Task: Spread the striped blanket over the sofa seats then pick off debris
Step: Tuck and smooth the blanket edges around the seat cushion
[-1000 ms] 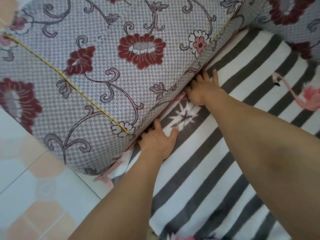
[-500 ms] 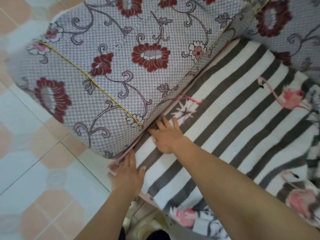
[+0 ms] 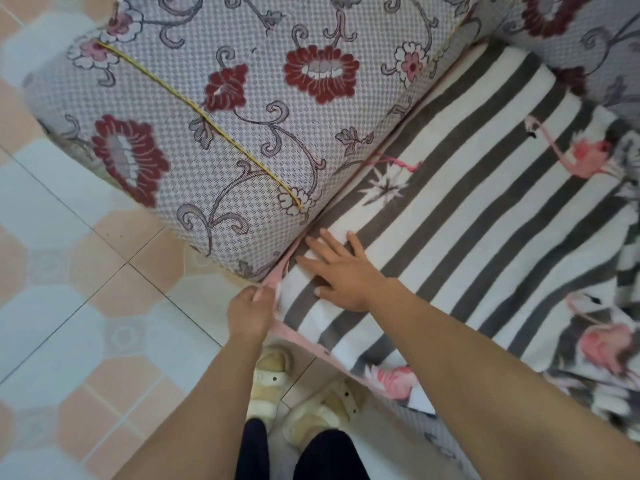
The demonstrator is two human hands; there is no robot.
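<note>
Moved: left hand (image 3: 250, 310), now pinching blanket (image 3: 467, 216) hem beside armrest (image 3: 221, 133); right hand (image 3: 341, 271) pressing flat, spread. Spreading nearly finishing.

Left hand (image 3: 250, 311) pinches striped blanket (image 3: 467, 216) edge — right hand (image 3: 343, 271) presses flat.
</note>
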